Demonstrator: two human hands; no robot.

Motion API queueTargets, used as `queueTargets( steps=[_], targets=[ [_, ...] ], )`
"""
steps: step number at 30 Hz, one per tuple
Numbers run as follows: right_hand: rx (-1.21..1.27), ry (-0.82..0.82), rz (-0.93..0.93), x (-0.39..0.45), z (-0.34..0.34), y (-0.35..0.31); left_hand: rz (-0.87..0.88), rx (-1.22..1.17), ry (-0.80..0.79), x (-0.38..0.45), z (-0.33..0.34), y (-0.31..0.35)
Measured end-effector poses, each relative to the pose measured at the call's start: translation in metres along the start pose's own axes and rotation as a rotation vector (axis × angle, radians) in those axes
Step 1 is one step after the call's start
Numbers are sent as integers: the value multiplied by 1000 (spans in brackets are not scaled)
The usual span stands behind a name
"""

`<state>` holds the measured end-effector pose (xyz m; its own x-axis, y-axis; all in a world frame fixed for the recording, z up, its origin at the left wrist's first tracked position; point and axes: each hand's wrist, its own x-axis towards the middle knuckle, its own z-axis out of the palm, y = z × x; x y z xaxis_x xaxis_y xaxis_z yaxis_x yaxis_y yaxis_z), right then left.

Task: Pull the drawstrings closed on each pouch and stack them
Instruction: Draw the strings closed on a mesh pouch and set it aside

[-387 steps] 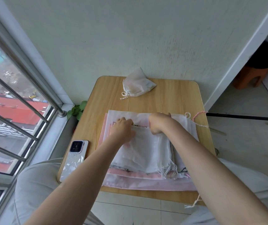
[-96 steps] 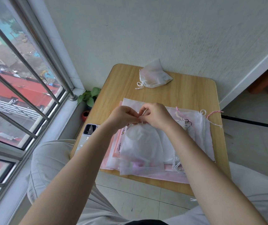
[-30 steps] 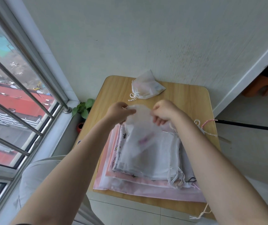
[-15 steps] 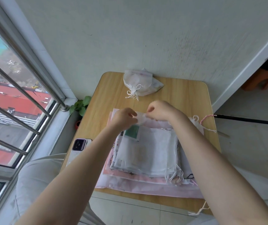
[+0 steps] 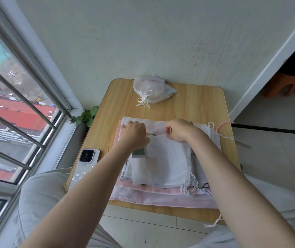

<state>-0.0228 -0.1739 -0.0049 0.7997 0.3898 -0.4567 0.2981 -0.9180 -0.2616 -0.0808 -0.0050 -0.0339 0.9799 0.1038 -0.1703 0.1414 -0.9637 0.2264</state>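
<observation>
The top pouch (image 5: 162,161) lies flat on a pile of pouches (image 5: 161,196) in the middle of the small wooden table (image 5: 196,104). It is thin, white and see-through, so it is likely very light and soft, and it will flop and crumple if it is lifted by one corner. The cloth looks smooth, so it may slide on the pouches under it.

Both hands are at its far edge, where the opening is. The left hand (image 5: 136,136) is at about 9 o'clock from the pouch's top edge, with its fingers curled down onto the cloth (I cannot see the fingertips, so I cannot tell just what they hold). The right hand (image 5: 178,130) is at about 1 o'clock, with fingers curled and pinching the top edge of the pouch. The best place to take hold looks like the strings at the opening, one side in each hand, pulling gently apart so the thin cloth does not tear.

Something small and green (image 5: 138,152) shows through the cloth near the left hand. I cannot tell if it is inside the top pouch or under it.

At 12 o'clock on the table, by the wall, sit the closed pouches (image 5: 150,88), bunched shut with white strings (image 5: 144,101) hanging out. A phone (image 5: 85,167) lies at 8 o'clock near the table edge.
</observation>
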Motion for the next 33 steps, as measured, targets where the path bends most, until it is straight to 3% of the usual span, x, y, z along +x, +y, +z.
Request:
queueTargets(
  steps=[3,5,9,14,17,19,24,29,33],
  targets=[
    [74,-11,-123,-3,-3,-11,91,-148,-108,-5,-4,0],
    [97,9,-162,-1,0,-19,90,-243,-99,-9,-7,0],
    [344,154,-163,-2,2,-26,-114,-595,-52,-19,-13,-14],
    [218,-23,-84,-10,8,-31,-258,-789,-133,-42,-22,-44],
    [352,-21,-158,-11,18,-40,-250,-940,-314,-52,-28,-55],
    [421,-36,-220,-9,24,-50,-273,-1081,-350,-54,-27,-62],
    [430,-52,-277,-9,36,-70,-380,-1381,-182,-50,-15,-68],
    [475,72,-165,-3,45,-62,-517,-2084,-1,-46,-8,-76],
    [504,91,-31,-3,46,-47,-659,-2210,177,-47,3,-82]
  ],
)
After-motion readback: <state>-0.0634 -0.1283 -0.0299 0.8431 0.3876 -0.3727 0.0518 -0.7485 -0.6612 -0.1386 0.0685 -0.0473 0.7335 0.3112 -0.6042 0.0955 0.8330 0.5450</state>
